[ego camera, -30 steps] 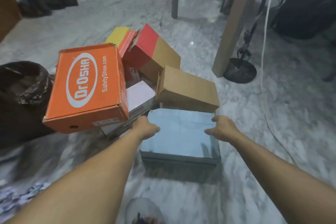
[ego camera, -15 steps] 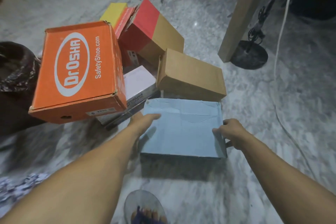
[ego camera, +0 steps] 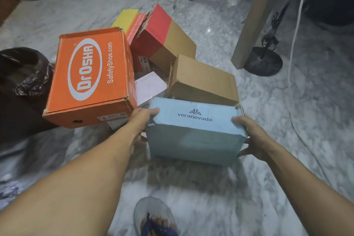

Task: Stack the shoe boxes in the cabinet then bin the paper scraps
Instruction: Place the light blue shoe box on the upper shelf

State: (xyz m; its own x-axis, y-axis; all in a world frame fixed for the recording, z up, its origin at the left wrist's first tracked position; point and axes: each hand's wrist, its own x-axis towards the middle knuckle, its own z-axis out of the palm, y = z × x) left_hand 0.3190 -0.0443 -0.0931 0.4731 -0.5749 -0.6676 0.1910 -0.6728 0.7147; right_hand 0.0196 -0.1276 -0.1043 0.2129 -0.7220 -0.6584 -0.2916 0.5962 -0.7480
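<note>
Blue box came up off the floor, held in both hands.

The pale blue "veranevada" shoe box [ego camera: 195, 130] lay flat on the marble floor [ego camera: 268, 101] half a sec earlier; at this moment it was tipped w/ its printed lid toward the camera, front edge raised, just in front of the plain brown box [ego camera: 203, 80] and beside the orange Dr.Osha box [ego camera: 92, 74]. Left hand [ego camera: 142, 120] gripped the box's left end, fingers curled over the top corner; right hand [ego camera: 249, 134] clasped the right end, thumb on top, fingers spread underneath. Rest of the pile, incl. the red-and-brown box [ego camera: 162, 40], hadn't shifted. Black bin bag [ego camera: 23, 82] sat at left. Likely meaning: first pick-up for the cabinet was underway; cabinet not clearly in view, stacking and scraps prob. not yet started.
</note>
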